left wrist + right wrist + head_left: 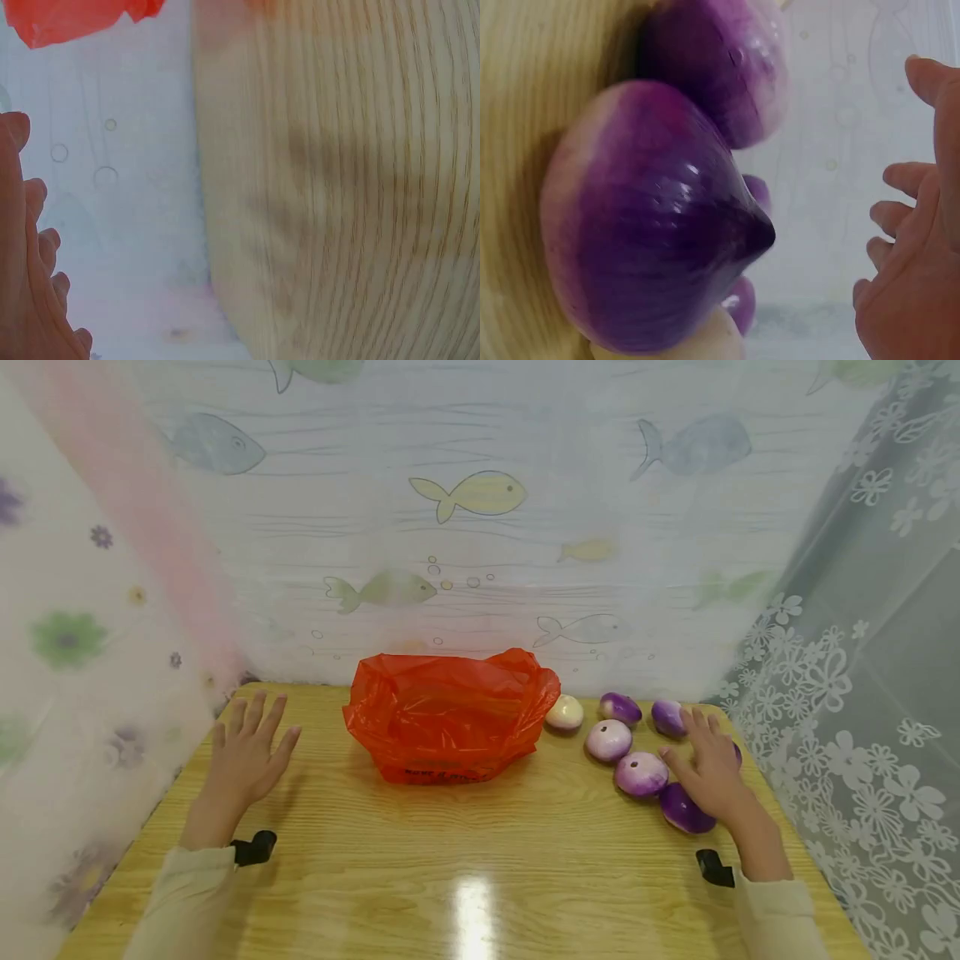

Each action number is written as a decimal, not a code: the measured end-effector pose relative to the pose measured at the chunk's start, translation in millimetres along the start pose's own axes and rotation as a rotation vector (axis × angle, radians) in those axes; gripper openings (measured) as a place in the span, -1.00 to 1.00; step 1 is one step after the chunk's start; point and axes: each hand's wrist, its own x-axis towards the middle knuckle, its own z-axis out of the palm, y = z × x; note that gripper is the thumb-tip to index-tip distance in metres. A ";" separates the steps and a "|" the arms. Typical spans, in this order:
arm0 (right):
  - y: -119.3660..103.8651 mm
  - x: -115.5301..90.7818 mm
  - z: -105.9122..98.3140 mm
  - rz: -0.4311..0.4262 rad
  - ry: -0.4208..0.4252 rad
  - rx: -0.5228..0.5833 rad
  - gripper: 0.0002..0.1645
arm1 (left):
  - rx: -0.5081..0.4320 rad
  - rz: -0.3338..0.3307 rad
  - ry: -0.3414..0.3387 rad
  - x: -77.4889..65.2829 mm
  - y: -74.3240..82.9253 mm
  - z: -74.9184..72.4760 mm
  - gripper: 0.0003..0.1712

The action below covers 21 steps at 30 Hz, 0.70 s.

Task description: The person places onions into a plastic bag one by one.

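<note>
A red plastic bag (pixel 450 718) stands at the middle of the table, its mouth spread wide. To its right lie several purple onions (pixel 609 741) and one whitish onion (pixel 564 713). My right hand (pixel 707 768) is held over the right side of this group with fingers straight, partly covering some onions. The right wrist view shows a dark purple onion (pixel 652 217) with a pointed tip, close up, apart from the fingers (pixel 891 217). At the left, my left hand (pixel 246 756) is raised over the table, fingers spread, nothing in it.
The wooden table (pixel 390 877) runs back to a curtain (pixel 480 427) printed with fish. A pinkish white curtain (pixel 97 610) hangs along the left edge and a floral lace one (pixel 862 752) along the right. Black camera mounts (pixel 255 848) sit at both wrists.
</note>
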 end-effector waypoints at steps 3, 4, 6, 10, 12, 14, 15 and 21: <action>-1.6 -3.8 4.0 -0.004 -0.034 0.109 -0.07 | -0.077 0.006 -0.024 0.7 3.7 0.9 -0.19; -2.2 -5.3 5.0 0.000 -0.041 0.136 -0.06 | -0.115 0.008 -0.029 0.8 5.1 1.7 -0.19; -2.7 -8.5 6.2 0.022 -0.057 0.172 -0.04 | -0.202 0.014 -0.036 0.4 8.2 3.9 -0.21; -3.4 -16.3 6.9 0.089 -0.063 0.228 -0.03 | -0.395 0.022 -0.019 -1.7 15.5 8.2 -0.26; -3.0 -20.7 7.9 0.118 -0.050 0.277 -0.05 | -0.476 0.011 -0.016 -3.5 19.9 9.2 -0.27; -1.5 -25.3 9.8 0.132 -0.022 0.337 -0.07 | -0.534 -0.011 -0.017 -5.4 25.1 9.7 -0.28; -0.6 -27.6 10.9 0.135 -0.005 0.372 -0.09 | -0.561 -0.024 -0.017 -6.1 27.9 9.8 -0.28; 6.1 -41.3 16.6 0.144 0.075 0.496 -0.17 | -0.766 -0.070 -0.043 -8.5 47.6 8.7 -0.21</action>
